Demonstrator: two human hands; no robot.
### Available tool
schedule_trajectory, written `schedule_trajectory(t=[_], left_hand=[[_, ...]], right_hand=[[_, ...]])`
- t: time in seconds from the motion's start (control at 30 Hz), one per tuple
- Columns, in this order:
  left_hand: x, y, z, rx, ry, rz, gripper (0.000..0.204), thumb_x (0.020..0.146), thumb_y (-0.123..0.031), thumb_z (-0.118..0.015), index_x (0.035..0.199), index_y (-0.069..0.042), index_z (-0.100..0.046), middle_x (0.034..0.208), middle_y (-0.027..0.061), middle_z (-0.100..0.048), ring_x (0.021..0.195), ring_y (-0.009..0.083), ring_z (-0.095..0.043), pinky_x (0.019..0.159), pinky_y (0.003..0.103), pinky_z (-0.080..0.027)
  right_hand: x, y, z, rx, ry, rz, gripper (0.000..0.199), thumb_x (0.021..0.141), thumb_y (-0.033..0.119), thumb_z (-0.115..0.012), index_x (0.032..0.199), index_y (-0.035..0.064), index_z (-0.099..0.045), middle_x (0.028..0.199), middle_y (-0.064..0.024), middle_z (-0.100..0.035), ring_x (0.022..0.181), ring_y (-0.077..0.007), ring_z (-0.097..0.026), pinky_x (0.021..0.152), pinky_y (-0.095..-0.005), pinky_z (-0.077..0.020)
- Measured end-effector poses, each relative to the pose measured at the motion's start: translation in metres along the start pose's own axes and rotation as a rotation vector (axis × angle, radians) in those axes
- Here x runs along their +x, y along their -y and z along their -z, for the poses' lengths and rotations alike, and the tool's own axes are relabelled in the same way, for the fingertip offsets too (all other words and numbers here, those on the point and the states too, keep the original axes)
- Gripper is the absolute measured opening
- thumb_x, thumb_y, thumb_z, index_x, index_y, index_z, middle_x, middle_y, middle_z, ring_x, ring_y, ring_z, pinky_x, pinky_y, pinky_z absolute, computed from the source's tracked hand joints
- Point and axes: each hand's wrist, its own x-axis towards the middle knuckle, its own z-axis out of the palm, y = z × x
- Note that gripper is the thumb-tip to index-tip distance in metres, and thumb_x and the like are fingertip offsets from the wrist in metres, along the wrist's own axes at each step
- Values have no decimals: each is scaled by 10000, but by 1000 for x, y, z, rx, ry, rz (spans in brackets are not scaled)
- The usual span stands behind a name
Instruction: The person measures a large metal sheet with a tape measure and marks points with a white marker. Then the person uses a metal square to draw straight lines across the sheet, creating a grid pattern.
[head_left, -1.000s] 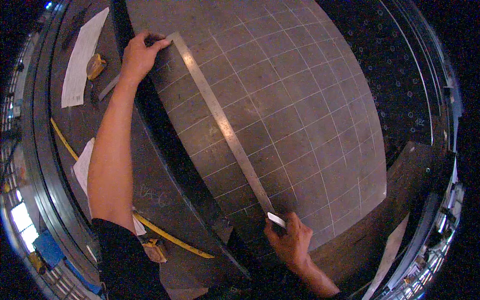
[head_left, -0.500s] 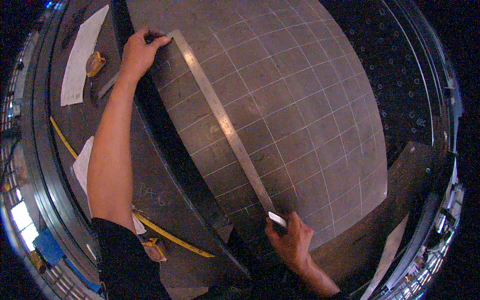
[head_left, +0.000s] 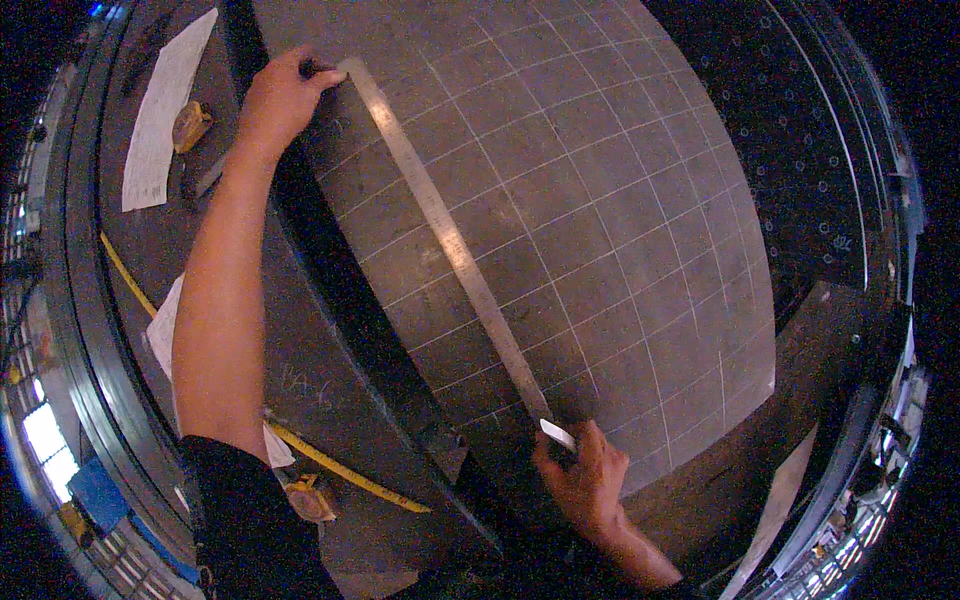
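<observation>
A long steel ruler (head_left: 428,205) lies slantwise on a dark metal plate (head_left: 590,235) scribed with a white grid. At the ruler's far end, my left hand (head_left: 283,98) is closed, thumb and fingertips pinching at the corner. My right hand (head_left: 590,480) is closed at the near end, around a short, flat white stick (head_left: 556,434) that looks like marking chalk. The right fingers sit against or just beside the ruler's tip; their shadow hides the exact contact.
Left of the plate's dark raised edge (head_left: 340,310), a lower surface carries a paper sheet (head_left: 165,120), two tape measures (head_left: 190,127) (head_left: 311,498) and a yellow tape strip (head_left: 340,468). Beyond the plate at right is a dark panel with small chalk circles (head_left: 780,130).
My right hand and the white stick have shifted very slightly. My left hand and the ruler hold nearly the same place.
</observation>
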Motion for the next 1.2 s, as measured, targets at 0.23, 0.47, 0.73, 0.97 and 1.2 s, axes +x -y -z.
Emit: schedule_trajectory(t=[0.23,0.47,0.73,0.97,1.2], left_hand=[[-23,-43,10,185,151,-49,837,694,-634,-744,1192,26,-615,1311,275,-539,1217,417,-539,1023,465,-452],[-20,-52,10,305,155,-89,791,692,-589,-770,1204,-4,-627,1358,258,-518,1226,436,-519,1047,486,-426],[-47,-47,7,185,168,-246,789,696,-564,-768,1228,2,-632,1366,207,-535,1235,408,-514,1071,456,-406],[-54,-66,20,273,292,-263,1009,582,-582,-823,1320,48,-548,1407,230,-489,1291,399,-474,1104,433,-377],[-44,-74,28,260,459,-174,1030,595,-591,-826,1359,24,-510,1465,254,-394,1373,401,-362,1152,442,-307]], right_hand=[[1,-2,1,37,-32,28,348,773,259,-812,848,47,-546,748,-162,-654,638,-363,-651,560,-436,-513],[14,5,1,44,22,6,343,765,253,-813,866,49,-555,760,-160,-653,662,-350,-658,569,-434,-510],[12,10,-5,-7,25,-17,329,753,246,-814,878,56,-576,763,-146,-662,673,-341,-668,578,-425,-520],[14,7,-9,19,-24,38,341,736,247,-826,857,66,-564,735,-134,-645,650,-335,-657,554,-422,-509],[16,9,-11,44,-21,8,366,716,245,-842,866,65,-560,731,-131,-647,642,-339,-655,551,-422,-513]])
